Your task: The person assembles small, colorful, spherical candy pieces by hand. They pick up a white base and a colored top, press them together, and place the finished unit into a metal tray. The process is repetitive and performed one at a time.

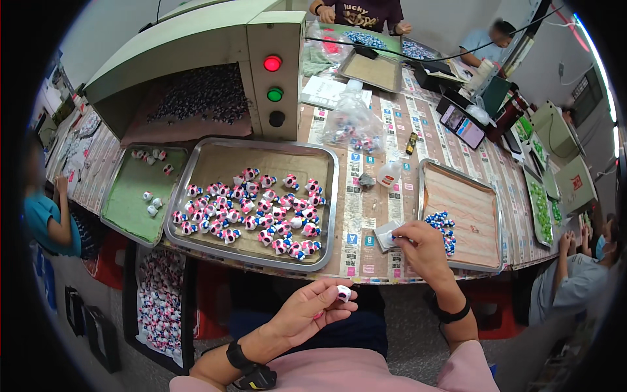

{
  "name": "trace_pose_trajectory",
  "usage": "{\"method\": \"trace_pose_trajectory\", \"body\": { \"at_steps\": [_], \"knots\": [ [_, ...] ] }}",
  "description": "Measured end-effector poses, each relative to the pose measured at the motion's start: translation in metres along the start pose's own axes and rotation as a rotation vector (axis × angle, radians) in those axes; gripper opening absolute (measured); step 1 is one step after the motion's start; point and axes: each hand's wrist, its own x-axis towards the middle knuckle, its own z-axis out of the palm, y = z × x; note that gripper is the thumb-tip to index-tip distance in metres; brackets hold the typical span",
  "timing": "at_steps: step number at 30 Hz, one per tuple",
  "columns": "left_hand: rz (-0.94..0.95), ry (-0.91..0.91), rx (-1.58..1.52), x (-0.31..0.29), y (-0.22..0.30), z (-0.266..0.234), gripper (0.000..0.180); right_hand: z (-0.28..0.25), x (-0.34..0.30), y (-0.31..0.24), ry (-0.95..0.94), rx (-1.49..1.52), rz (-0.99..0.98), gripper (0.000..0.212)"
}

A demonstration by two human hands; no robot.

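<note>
My left hand [307, 312] is closed over the lap, pinching a small white figurine head [343, 293] with a dark eye patch between thumb and fingers. At the table's near edge, my right hand [420, 247] has its fingertips pressed together over a small pale square pad [385, 238]. Whether something tiny sits in those fingertips I cannot make out. To the left, a metal tray [225, 160] bears many pink, white and blue figurines [261, 209]. Beside my right hand, small blue-and-white pieces [442, 225] are heaped on a tray with a pinkish liner [460, 196].
A green tray [127, 196] with a few white pieces lies far left; below it stands a black bin [187, 307] of figurines. Behind is a large machine [189, 39] with lit buttons. A glue bottle [390, 174], plastic bag [356, 121] and phone [462, 127] lie ahead. Other people sit around.
</note>
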Motion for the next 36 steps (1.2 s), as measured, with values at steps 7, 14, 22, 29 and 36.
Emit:
{"method": "trace_pose_trajectory", "body": {
  "at_steps": [7, 14, 22, 29, 36],
  "knots": [
    [0.018, -0.001, 0.011, 0.005, -0.005, -0.002, 0.029, -0.005, 0.0, -0.008, 0.0, 0.02, -0.003, 0.012],
    [0.01, 0.063, -0.009, 0.014, -0.01, -0.004, 0.031, -0.011, -0.025, -0.047, -0.13, 0.446, 0.09, 0.015],
    [-0.002, 0.056, -0.005, 0.015, -0.011, -0.002, 0.032, 0.007, -0.048, -0.064, -0.212, 0.758, 0.13, 0.019],
    [-0.012, 0.064, 0.004, 0.014, -0.011, -0.002, 0.032, 0.012, -0.051, -0.062, -0.224, 0.739, 0.133, 0.019],
    [-0.018, 0.066, 0.046, 0.012, -0.013, -0.003, 0.028, 0.008, -0.049, -0.066, -0.224, 0.622, 0.0, 0.017]
  ]
}}
